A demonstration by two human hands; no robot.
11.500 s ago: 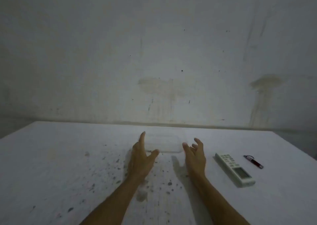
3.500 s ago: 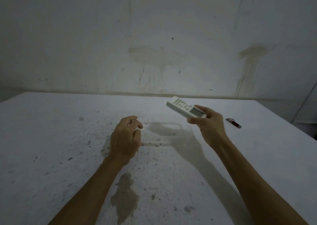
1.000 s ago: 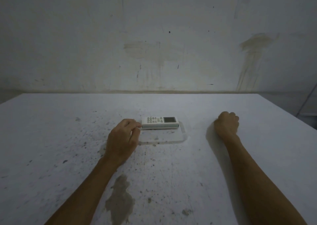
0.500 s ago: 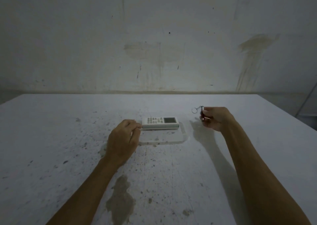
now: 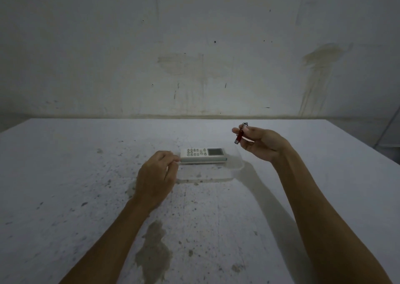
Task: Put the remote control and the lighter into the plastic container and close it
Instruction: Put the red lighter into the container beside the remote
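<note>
A clear plastic container (image 5: 237,167) sits on the white table (image 5: 65,186), hard to make out against it. The white remote control (image 5: 203,155) lies inside it along the far side, screen to the right. My left hand (image 5: 157,176) grips the container's left edge with curled fingers. My right hand (image 5: 260,144) hovers above the container's right end, pinching a small red lighter (image 5: 239,135) with a metal ring on top, held nearly upright. I cannot make out a lid.
The table carries dark specks and a large stain (image 5: 152,253) near me. A stained wall (image 5: 194,56) rises right behind the table's far edge. The table's right edge (image 5: 368,145) lies beyond my right arm.
My right hand has lifted the lighter off the table at the right and carried it left and up, over the container's right end. The left hand and remote have stayed in place.
</note>
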